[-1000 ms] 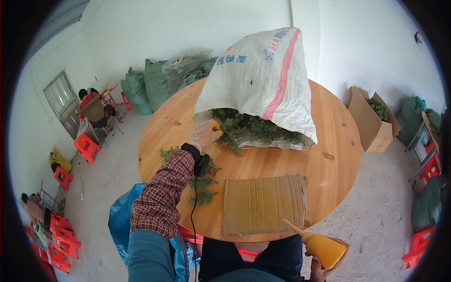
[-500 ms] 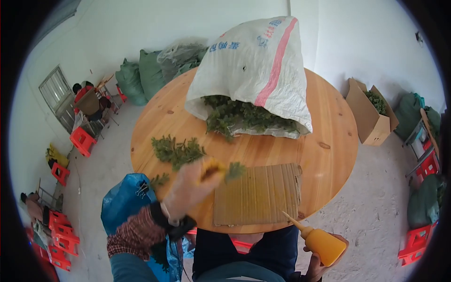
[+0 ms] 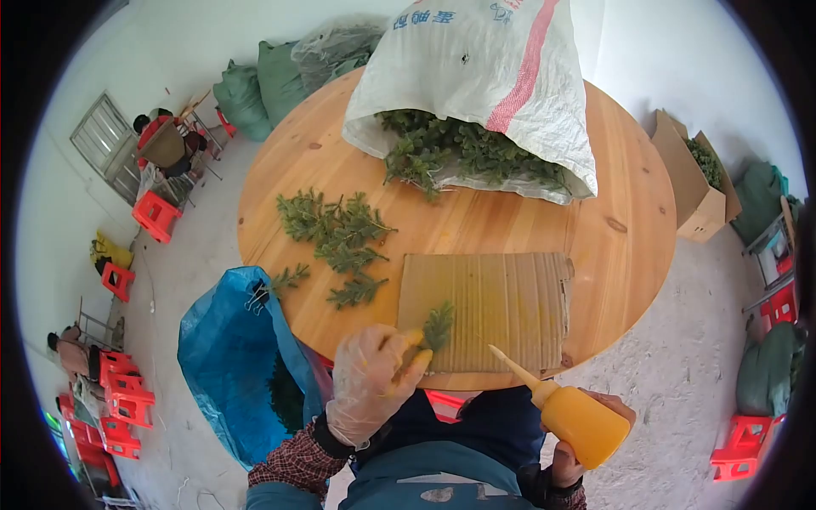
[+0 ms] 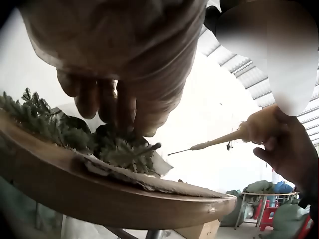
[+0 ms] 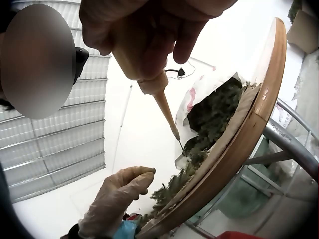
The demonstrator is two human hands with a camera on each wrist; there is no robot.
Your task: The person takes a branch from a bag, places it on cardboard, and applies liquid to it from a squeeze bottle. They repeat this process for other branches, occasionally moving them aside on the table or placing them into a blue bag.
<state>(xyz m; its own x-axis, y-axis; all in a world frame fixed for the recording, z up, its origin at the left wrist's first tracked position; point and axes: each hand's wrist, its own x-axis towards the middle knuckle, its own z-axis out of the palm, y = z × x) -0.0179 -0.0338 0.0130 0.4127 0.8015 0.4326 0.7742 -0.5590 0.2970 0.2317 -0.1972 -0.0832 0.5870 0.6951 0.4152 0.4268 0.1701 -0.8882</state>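
Note:
My gloved left hand [image 3: 372,381] pinches a small green sprig [image 3: 439,326] over the left front part of a ribbed cardboard sheet [image 3: 484,297]. In the left wrist view the sprig's stem end [image 4: 155,147] points out near the gloved fingers. My right hand [image 3: 568,463] grips a yellow squeeze bottle [image 3: 586,425], its thin nozzle pointing up and left beside the cardboard's front edge. In the right wrist view the bottle [image 5: 144,55] hangs nozzle-down from the fingers. Several loose sprigs [image 3: 340,229] lie on the round wooden table [image 3: 629,280], left of the cardboard.
A white woven sack [image 3: 476,76] with greenery in its mouth stands at the table's back. An open blue bag [image 3: 223,331] hangs at the left edge. A carton [image 3: 704,204], green sacks [image 3: 242,98], red stools [image 3: 155,216] and a seated person [image 3: 157,136] are farther off.
My left hand has moved from the sack's mouth to the cardboard's front left with a sprig. The right hand still holds the bottle. The head view has shifted.

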